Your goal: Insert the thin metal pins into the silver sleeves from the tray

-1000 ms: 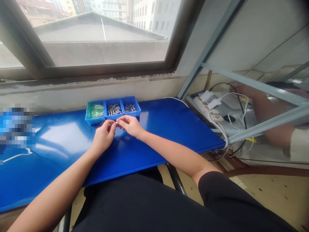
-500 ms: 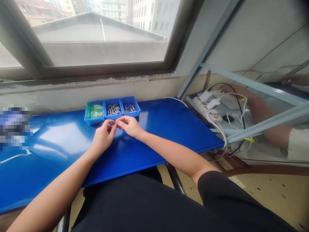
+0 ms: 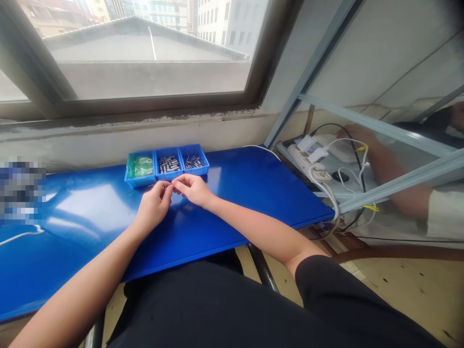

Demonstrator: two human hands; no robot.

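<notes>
My left hand and my right hand meet fingertip to fingertip above the blue table. Both are closed in a pinch. Whatever they hold is mostly hidden by the fingers and too small to name. Just behind them stand three joined blue bins. The left bin has a green plastic bag with pale pieces in it. Short metal cylinders fill the middle bin, and thinner metal pins lie in the right one.
At the right, a grey metal frame borders a surface with a power strip, white chargers and cables. Another person's arm reaches in there. A white cable lies at the table's left, near a blurred-out patch.
The view has shifted very slightly. My hands stay together in nearly the same place, with the fingertips moving a little. The other person's arm has moved slightly.
</notes>
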